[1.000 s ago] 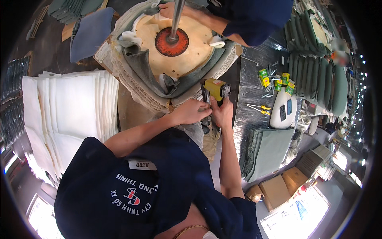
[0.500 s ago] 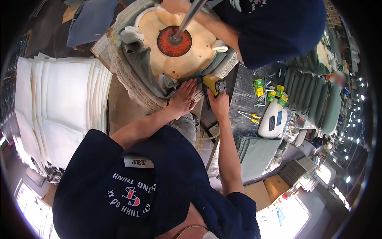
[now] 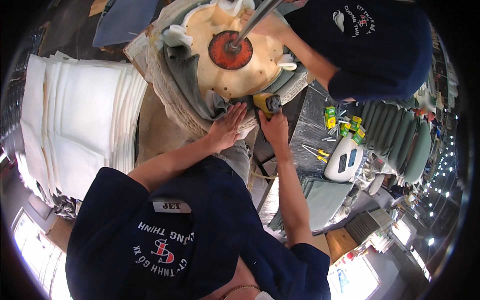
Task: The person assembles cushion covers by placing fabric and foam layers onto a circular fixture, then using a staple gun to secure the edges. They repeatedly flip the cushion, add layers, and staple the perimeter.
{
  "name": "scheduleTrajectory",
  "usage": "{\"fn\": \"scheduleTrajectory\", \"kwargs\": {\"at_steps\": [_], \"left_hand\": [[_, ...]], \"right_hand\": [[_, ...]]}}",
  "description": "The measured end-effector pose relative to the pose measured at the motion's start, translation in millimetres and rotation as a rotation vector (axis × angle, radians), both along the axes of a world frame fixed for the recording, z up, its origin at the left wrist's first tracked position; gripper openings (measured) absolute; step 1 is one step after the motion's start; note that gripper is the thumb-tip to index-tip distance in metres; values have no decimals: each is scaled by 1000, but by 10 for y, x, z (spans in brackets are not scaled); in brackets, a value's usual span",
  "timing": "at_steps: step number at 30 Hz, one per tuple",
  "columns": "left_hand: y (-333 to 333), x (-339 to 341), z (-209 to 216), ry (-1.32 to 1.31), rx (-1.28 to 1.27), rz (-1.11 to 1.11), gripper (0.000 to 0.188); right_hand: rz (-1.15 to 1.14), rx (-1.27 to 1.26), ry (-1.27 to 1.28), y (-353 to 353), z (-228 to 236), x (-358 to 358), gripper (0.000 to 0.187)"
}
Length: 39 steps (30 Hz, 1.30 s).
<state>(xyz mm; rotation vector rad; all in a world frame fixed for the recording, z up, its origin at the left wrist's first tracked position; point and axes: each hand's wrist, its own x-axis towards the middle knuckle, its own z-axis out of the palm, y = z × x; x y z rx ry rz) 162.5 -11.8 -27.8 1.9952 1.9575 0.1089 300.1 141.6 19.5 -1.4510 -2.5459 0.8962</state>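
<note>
Since a second ago the left hand (image 3: 227, 127) has left the yellow stapler (image 3: 267, 103) and now lies flat, fingers spread, on the grey fabric (image 3: 200, 95). Taking the round wooden seat base (image 3: 235, 55) as the landmark: the stack of white foam sheets (image 3: 80, 110) lies well to its left. At its lower rim the open left hand presses the fabric edge over the padding, clasping nothing. Just right of that hand, at the same rim, the right hand (image 3: 274, 127) has its grip closed round the stapler, nose against the fabric. To the base's upper right, another person's hand (image 3: 255, 20) steadies a metal pole (image 3: 252, 22) standing on its red centre disc (image 3: 230, 50). I judge the fabric is being fastened; the next move calls for keeping it taut while the tool fires.
</note>
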Motion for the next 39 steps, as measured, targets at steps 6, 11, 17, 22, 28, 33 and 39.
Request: {"fn": "scheduleTrajectory", "kwargs": {"at_steps": [6,11,17,22,28,33,39], "left_hand": [[-61,-36,-31,-77,36,-8,86],[-223,-64,-49,-216,111,41,83],[-472,-271,-10,-317,64,-48,69],[-527,-873,380,-744,67,100,30],[-187,-1559,24,-298,586,311,22],[-216,-1476,-205,-51,418,250,28],[-242,-1419,-164,18,400,255,28]], "right_hand": [[-8,-14,96,-146,-100,56,46],[-15,-29,50,-202,-37,-45,51],[-18,-35,3,-364,-89,-41,53],[121,-83,-22,-390,-57,-8,61],[246,-47,-123,-309,-97,-5,76],[255,-28,-78,-391,-109,-38,76],[-189,-44,263,-974,-72,247,43]]}}
